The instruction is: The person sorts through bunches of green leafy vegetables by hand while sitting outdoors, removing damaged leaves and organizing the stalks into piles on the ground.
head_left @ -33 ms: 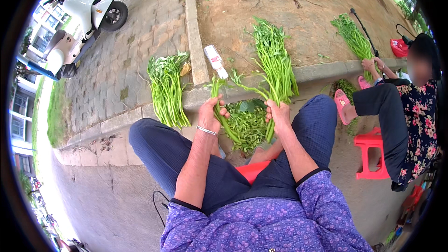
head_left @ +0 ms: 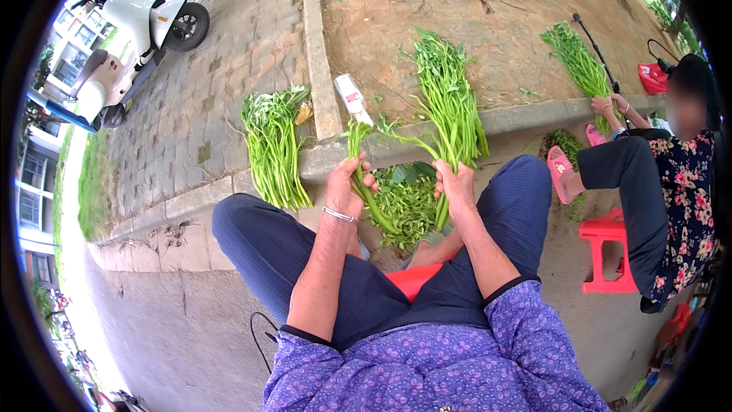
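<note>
My left hand (head_left: pixel 348 188), a silver bangle on its wrist, is closed round a small bunch of water spinach stems (head_left: pixel 374 210), leafy tips up and cut ends down. Level with it, my right hand (head_left: pixel 455 185) grips a water spinach stem (head_left: pixel 412 140) whose leafy tip points toward my left hand. Just beyond the right hand, a large bunch of water spinach (head_left: pixel 450 99) lies across the kerb; whether the fingers also hold some of it, I cannot tell. Below and between both hands is a heap of loose green leaves (head_left: pixel 408 202) on the ground by my feet.
Another water spinach bunch (head_left: pixel 276 156) rests on the kerb (head_left: pixel 526 117) at left, near a white bottle-like container (head_left: pixel 349 95). I sit on a red stool (head_left: pixel 414 281). At right, a person in a floral top (head_left: pixel 682 217) handles greens (head_left: pixel 577 61) beside a red stool (head_left: pixel 608 248). A scooter (head_left: pixel 130 53) stands far left.
</note>
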A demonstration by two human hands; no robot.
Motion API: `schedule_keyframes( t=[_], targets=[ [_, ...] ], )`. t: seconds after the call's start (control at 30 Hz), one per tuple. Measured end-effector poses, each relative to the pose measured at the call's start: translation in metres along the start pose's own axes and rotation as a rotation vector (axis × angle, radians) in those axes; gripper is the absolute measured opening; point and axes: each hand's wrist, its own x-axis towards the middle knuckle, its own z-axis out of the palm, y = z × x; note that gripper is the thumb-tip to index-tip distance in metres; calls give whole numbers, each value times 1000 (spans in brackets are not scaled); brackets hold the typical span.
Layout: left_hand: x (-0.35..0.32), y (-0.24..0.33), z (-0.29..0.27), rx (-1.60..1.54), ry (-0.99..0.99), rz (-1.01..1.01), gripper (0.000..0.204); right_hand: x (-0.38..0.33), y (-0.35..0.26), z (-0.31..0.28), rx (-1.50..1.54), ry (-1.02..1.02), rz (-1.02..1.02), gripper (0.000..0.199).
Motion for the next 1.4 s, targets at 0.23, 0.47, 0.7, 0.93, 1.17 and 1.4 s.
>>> schedule_keyframes(
  t=[0.23,0.47,0.7,0.93,1.17,1.4],
  targets=[
    [15,-38,-5,-86,-139,-116,22,-21,1,16,154,-237,210,17],
    [20,-55,-1,-79,-126,-140,20,-31,-1,23,-41,-317,111,18],
    [26,-65,5,-19,-97,-108,27,-41,-8,29,-289,-399,83,17],
    [6,-47,27,77,-143,-178,50,-33,-10,22,-41,-365,190,11],
    [-12,-38,25,421,-117,-100,19,-14,2,10,167,-315,257,15],
    [-17,-36,34,637,-169,-77,13,-17,-3,9,137,-350,187,16]
  ],
)
